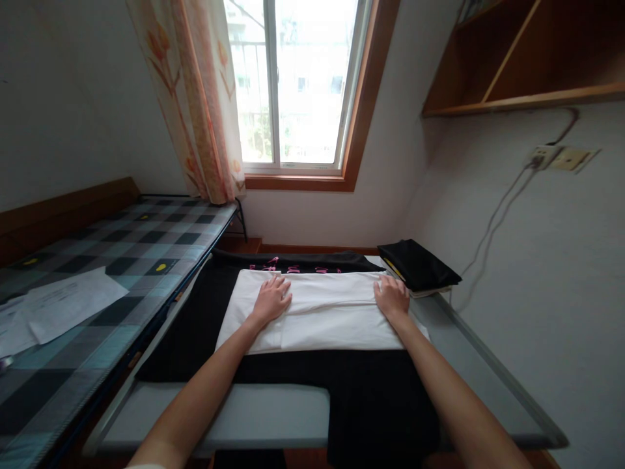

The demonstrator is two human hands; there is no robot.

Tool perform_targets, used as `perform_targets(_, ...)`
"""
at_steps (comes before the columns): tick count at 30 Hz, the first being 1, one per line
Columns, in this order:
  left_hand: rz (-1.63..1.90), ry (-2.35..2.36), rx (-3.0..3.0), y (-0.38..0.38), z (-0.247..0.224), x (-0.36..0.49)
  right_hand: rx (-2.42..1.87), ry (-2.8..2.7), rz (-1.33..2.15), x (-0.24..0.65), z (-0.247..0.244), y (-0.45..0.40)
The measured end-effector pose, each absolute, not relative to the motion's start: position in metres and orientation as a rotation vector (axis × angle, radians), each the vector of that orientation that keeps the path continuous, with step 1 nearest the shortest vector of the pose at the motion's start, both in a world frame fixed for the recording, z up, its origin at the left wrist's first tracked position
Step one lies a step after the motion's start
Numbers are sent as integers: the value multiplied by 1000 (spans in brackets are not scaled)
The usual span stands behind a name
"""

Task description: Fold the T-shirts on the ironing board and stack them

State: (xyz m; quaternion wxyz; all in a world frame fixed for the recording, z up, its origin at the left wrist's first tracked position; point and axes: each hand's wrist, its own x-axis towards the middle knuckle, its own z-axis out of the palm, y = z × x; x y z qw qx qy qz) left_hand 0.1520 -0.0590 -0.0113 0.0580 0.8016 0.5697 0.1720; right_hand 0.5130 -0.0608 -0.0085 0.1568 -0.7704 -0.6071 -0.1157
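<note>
A folded white cloth (332,319) lies across a spread black garment (375,397) with pink lettering along its far edge. My left hand (272,298) rests flat on the left part of the white cloth, fingers extended. On the cloth's far right part lies my right hand (392,295), palm down with its fingers stretched out. Small wrinkles run through the white cloth between the two hands. Part of the black garment hangs over the table's near edge.
The grey table (273,413) stands beside a bed with a checked cover (180,228), where papers (73,306) lie. A black item (420,264) sits at the table's back right. Behind are a window and a curtain (195,98); a shelf (527,98) hangs upper right.
</note>
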Motion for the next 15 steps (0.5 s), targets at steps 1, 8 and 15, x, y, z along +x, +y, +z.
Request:
perform_targets(1,525,1725,2435,-59,-12,152,-2256,-1689,-335,517,-6,-60)
perform_targets(8,539,1722,2442,-58,-14,151,-2537,-1709,51,537,5,-45)
perform_targets(15,549,1705,2470,-58,-16,150,-2493,-1671,-8,540,15,-38)
